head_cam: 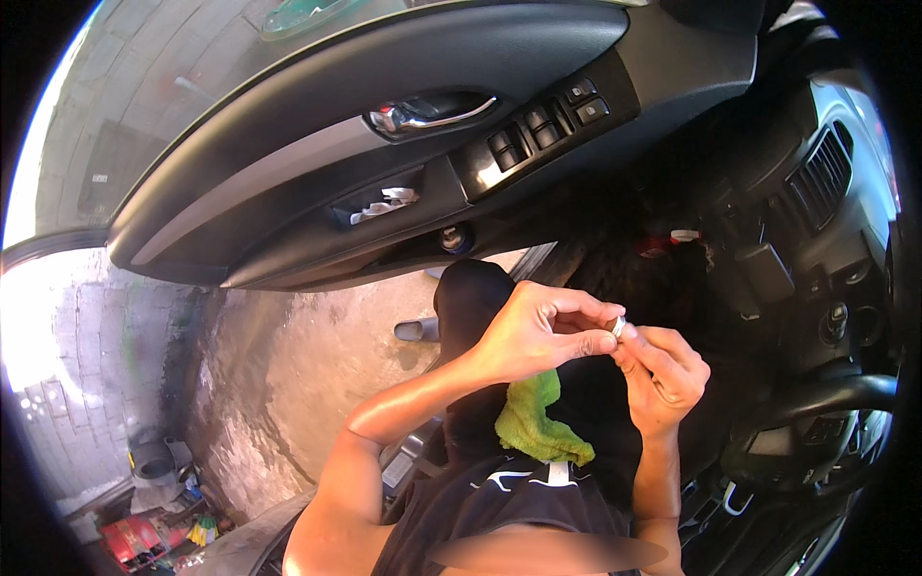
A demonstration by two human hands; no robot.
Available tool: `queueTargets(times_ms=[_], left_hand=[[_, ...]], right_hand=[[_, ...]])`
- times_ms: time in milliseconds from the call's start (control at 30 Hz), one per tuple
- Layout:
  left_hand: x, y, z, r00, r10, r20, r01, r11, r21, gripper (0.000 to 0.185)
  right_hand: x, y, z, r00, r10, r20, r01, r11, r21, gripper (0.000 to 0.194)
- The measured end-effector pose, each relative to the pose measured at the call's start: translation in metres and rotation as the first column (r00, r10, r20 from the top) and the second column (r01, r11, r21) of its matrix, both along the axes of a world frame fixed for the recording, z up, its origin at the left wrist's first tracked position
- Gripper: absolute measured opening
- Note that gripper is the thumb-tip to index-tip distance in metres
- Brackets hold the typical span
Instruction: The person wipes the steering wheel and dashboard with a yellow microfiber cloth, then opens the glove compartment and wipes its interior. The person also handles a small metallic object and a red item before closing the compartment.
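Note:
My left hand (544, 331) and my right hand (663, 371) meet above my lap. Between their fingertips is a small white object (619, 327); its kind is too small to tell, and both hands pinch it. A green microfiber cloth (536, 425) lies on my lap below my left hand. Crumpled white pieces (385, 204), perhaps paper or cloth, sit in the pull pocket of the open car door (302, 173).
The door carries window switches (544, 128) and a chrome inner handle (446, 119). A steering wheel (828, 396) is at the right, below an air vent (821, 176). A grey sandal (416, 330) shows on the concrete floor (324, 360). A red object (137, 540) lies at lower left.

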State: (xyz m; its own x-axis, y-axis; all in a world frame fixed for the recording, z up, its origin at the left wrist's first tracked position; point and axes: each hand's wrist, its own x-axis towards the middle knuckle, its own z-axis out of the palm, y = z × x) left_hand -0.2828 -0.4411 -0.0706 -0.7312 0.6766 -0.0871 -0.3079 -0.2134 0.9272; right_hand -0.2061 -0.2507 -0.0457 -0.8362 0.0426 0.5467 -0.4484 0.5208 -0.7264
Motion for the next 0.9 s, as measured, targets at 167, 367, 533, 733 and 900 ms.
queueTargets(times_ms=[167, 367, 533, 733, 900], left_hand=[[-0.007, -0.017, -0.005, 0.998, 0.056, 0.041, -0.058, 0.997, 0.056, 0.034], [-0.025, -0.075, -0.007, 0.48, 0.476, -0.736, -0.811, 0.561, -0.166, 0.026], [-0.04, -0.172, -0.008, 0.125, 0.454, -0.882, -0.991, 0.016, -0.133, 0.021], [-0.041, -0.227, -0.024, 0.18, 0.424, -0.887, -0.956, -0.135, -0.259, 0.015], [-0.047, -0.235, -0.039, 0.076, 0.025, -0.997, -0.963, -0.256, -0.08, 0.019]], right_hand=[[-0.006, -0.011, -0.005, 0.996, 0.071, 0.047, -0.073, 0.996, 0.043, 0.039], [-0.01, -0.018, -0.019, 0.984, 0.118, 0.136, -0.134, 0.984, 0.119, 0.048], [-0.001, -0.018, -0.032, 0.935, 0.154, 0.32, -0.256, 0.916, 0.308, 0.034], [0.003, -0.019, -0.042, 0.928, 0.145, 0.344, -0.295, 0.85, 0.437, 0.028], [0.008, -0.021, -0.039, 0.918, 0.102, 0.384, -0.279, 0.855, 0.438, 0.025]])
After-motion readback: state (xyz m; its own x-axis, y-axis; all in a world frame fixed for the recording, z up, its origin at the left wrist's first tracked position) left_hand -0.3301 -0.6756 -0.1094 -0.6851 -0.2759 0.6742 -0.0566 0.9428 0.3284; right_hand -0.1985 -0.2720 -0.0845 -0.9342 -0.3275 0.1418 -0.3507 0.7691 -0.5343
